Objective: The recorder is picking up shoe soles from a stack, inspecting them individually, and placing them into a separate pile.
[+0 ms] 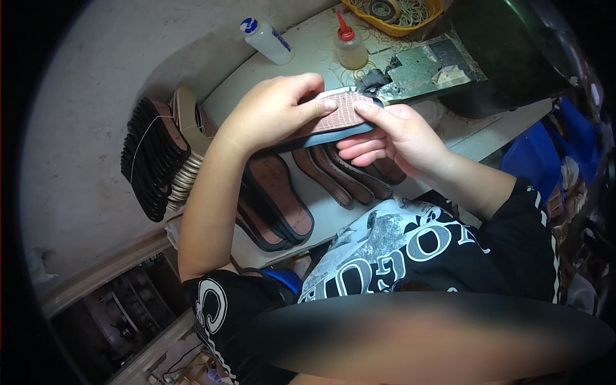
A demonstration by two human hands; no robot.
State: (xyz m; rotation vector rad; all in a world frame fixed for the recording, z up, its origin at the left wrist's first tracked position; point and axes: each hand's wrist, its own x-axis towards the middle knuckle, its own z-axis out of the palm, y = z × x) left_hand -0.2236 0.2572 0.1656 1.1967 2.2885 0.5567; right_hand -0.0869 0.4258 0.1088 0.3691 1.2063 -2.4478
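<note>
Both my hands hold a shoe sole (350,110) with a pinkish, grid-textured top and a dark blue-black edge. My left hand (276,109) grips its left part, thumb pressed on the top face. On the other end, my right hand (404,131) pinches the sole with the thumb on top and the fingers curled below. The far end of the sole lies close against the head of a worn green machine (430,67); whether they touch I cannot tell. Below my hands, pink-topped soles with black rims (279,192) lie stacked beside several curved brown sole pieces (340,183).
A bundle of black-edged soles (151,160) and a stack of beige ones (186,173) lean by the wall. Behind stand a white bottle (268,43), a red-tipped squeeze bottle (351,51) and a yellow basket (388,27) of bands. Blue plastic (532,151) is at right.
</note>
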